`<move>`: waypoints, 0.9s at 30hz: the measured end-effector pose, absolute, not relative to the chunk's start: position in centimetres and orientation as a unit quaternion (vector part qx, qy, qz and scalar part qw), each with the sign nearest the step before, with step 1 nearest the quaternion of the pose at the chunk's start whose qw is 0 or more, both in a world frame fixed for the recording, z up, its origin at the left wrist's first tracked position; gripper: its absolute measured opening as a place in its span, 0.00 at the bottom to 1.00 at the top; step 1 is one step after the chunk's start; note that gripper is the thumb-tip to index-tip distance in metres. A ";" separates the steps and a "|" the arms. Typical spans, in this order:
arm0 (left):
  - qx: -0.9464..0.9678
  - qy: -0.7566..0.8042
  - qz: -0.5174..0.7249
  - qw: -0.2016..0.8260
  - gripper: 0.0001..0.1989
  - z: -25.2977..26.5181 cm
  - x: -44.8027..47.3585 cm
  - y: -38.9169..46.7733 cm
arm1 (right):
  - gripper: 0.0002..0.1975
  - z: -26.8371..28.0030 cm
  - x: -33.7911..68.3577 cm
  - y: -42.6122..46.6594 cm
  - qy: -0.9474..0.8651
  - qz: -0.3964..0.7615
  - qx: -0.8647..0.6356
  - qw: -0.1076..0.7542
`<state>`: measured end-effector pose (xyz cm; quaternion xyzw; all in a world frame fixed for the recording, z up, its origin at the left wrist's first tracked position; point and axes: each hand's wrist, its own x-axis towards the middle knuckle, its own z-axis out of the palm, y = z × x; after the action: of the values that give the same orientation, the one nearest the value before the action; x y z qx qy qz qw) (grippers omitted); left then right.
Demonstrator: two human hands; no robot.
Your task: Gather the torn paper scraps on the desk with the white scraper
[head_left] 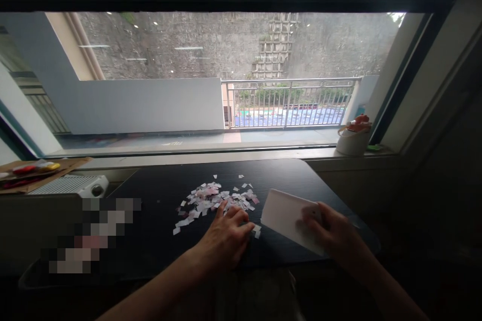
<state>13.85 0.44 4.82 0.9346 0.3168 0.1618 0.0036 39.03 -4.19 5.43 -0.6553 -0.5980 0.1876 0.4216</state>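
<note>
Many small scraps of white and pinkish paper [205, 198] lie in a loose pile on a dark tabletop [150, 230]. My left hand [231, 233] is palm down at the near edge of the pile. Its fingers are bent and slightly apart, the fingertips among the scraps, and nothing shows in its grasp. A few scraps lie just right of its thumb. To the right, my right hand [331, 228] grips a shallow white tray-like container [284, 215] by its right end. The container is tilted close to the tabletop, and some of its right end is hidden by my fingers.
A window sill [241, 157] runs behind the table, with a white pot-like container [352, 141] at its right. On the left are a white heater-like appliance [90, 185] and cardboard [71, 164] with colourful items. A pixelated patch covers the table's left side.
</note>
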 end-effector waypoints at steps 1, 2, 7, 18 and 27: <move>0.936 0.311 0.164 0.000 0.17 4.7 13.9 0.5 | 0.11 5.4 38.9 -4.3 -0.598 0.196 -0.652 0.423; 0.938 0.305 0.165 -0.002 0.16 4.6 13.9 0.5 | 0.11 5.4 38.9 -4.5 -0.597 0.202 -0.651 0.423; 0.939 0.295 0.176 0.007 0.16 4.2 13.7 0.2 | 0.11 5.8 39.1 -5.2 -0.565 0.214 -0.677 0.421; 0.934 0.309 0.172 0.048 0.19 4.5 13.3 0.0 | 0.15 5.8 40.2 -5.9 -0.541 0.346 -0.681 0.352; 0.938 0.300 0.172 0.027 0.16 4.5 12.7 0.2 | 0.15 7.5 39.2 -6.0 -0.546 0.357 -0.682 0.330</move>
<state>12.71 0.18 4.48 0.9380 0.2998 0.1721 0.0273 39.21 -6.03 7.53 -0.6818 -0.5464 0.3573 0.3301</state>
